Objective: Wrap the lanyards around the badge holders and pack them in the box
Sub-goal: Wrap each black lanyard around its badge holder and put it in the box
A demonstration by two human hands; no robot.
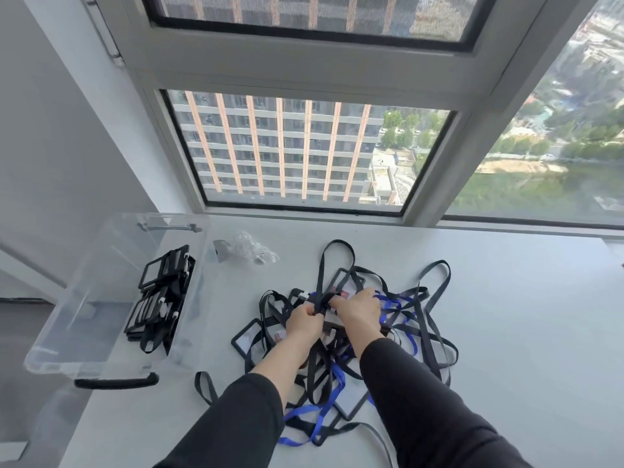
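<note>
Head view: black lanyard (pixel 319 292) was pinched between left hand (pixel 304 320) and right hand (pixel 358 307) fingers
Box (pixel 84 332): was spotted left, nearer the left hand

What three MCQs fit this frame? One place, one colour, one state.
1. Where is the clear plastic box relative to the tangled pile of lanyards and badge holders?
A. right of it
B. left of it
C. on top of it

2. Lanyard colours in the pile?
A. red and green
B. all white
C. black and blue

3. The hands?
A. both grip a black lanyard strap
B. both lie flat on the table
C. one is in the box

Key:
1. B, the box sits left of the pile.
2. C, black and blue straps show.
3. A, the left hand and right hand pinch the strap over the pile.
</note>
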